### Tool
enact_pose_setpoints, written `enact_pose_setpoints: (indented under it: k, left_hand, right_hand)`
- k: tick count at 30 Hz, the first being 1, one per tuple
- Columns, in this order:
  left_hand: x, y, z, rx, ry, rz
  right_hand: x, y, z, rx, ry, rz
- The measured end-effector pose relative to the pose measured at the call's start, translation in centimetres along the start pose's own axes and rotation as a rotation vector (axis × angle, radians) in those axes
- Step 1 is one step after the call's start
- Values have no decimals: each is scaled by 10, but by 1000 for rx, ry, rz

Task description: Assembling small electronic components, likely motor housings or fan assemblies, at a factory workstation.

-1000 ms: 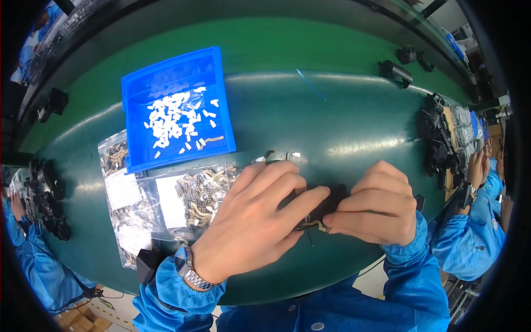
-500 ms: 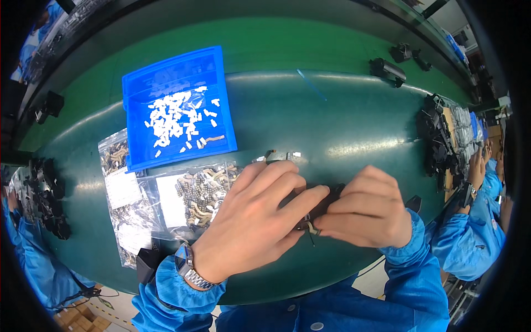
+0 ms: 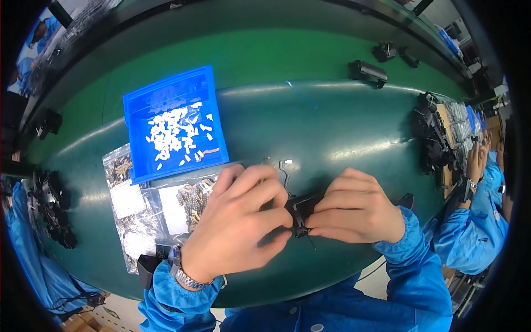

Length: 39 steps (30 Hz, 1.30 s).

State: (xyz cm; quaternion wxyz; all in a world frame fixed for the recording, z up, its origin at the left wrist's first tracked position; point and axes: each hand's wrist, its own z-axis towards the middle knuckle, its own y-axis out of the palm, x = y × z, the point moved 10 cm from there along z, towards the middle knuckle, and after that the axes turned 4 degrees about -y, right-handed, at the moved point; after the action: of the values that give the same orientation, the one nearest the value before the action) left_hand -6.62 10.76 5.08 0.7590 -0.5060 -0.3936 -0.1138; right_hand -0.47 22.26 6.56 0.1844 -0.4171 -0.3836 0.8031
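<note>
A: Quick, L to R. L hand?
B: L hand (image 3: 240,221): back up, forearm in from lower L, metal watch (image 3: 189,281) at the wrist. Fingers bent, knuckles arched. Thumb + index tips at L side of a small black part (image 3: 300,218); can't tell if they're pinching it.
A: Where's the part exactly?
B: Btwn both hands, near side of the table. Can't tell if it touches the tabletop.
A: R hand?
B: R hand (image 3: 357,209): forearm from lower R, knuckles up, fingers curled tog. Thumb + index pinching the part at its R side.
A: OK, edges + room. Far L?
B: Plastic bags (image 3: 126,199) of small pieces flat on the table; L hand overlaps R end of one. Blue bin (image 3: 222,146) w/ white bits sits beyond, partly over the bags, so L side's tight.
A: Mid?
B: Thin dark cable (image 3: 286,178) w/ white plug just past the fingertips. Beyond, green tabletop (image 3: 354,127) runs to the curved far edge, approx. the widest stretch for moving, btwn bin and R-hand pile.
A: R side?
B: Small black block (image 3: 406,200) near R wrist. Pile of black parts (image 3: 434,135) farther out, at the table's R end; co-worker's sleeve (image 3: 467,238) past that.
</note>
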Motion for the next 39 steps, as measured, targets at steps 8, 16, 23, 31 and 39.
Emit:
enact_pose_setpoints:
  k: [8, 16, 23, 31, 39]
  left_hand:
    - [4, 6, 1, 37, 18, 77]
    - [8, 2, 0, 194, 10, 235]
    - [9, 15, -1, 82, 53, 236]
    - [7, 9, 1, 116, -1, 275]
    - [8, 5, -1, 184, -3, 285]
  right_hand:
    - [9, -8, 2, 2, 82, 99]
    - [18, 27, -5, -171, 177, 66]
    - [20, 21, -6, -111, 150, 138]
    - [17, 24, -8, -133, 117, 202]
    - [15, 27, -7, -173, 117, 224]
